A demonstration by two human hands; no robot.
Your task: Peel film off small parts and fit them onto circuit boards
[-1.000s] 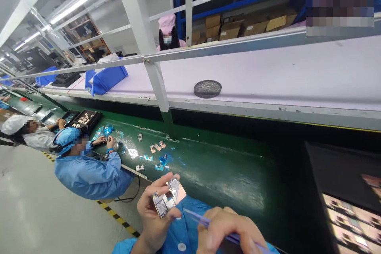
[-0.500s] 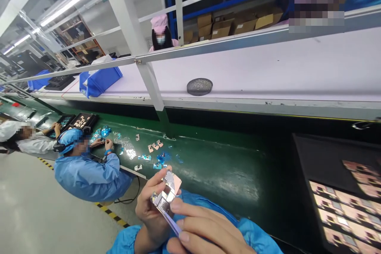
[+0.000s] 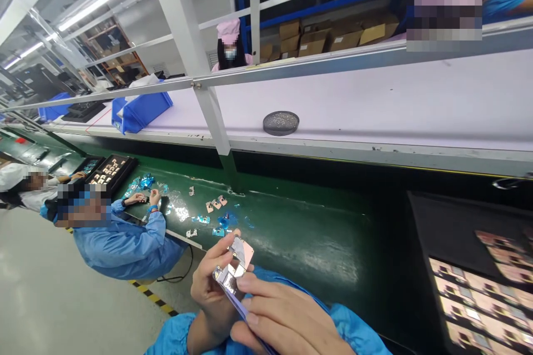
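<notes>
Left hand (image 3: 212, 288): we pinch the small circuit board (image 3: 235, 263) between thumb and fingers, held up above the green conveyor belt (image 3: 300, 233).
Right hand (image 3: 287, 321): our fingers are curled shut on the tweezers (image 3: 239, 302), tips touching the board.
Risk: we judge a slipping tip could scratch components or flick the board onto the belt.

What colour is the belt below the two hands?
Dark green belt, glossy, with glare patches. The head view shows it best, past the left hand and right hand.
</notes>
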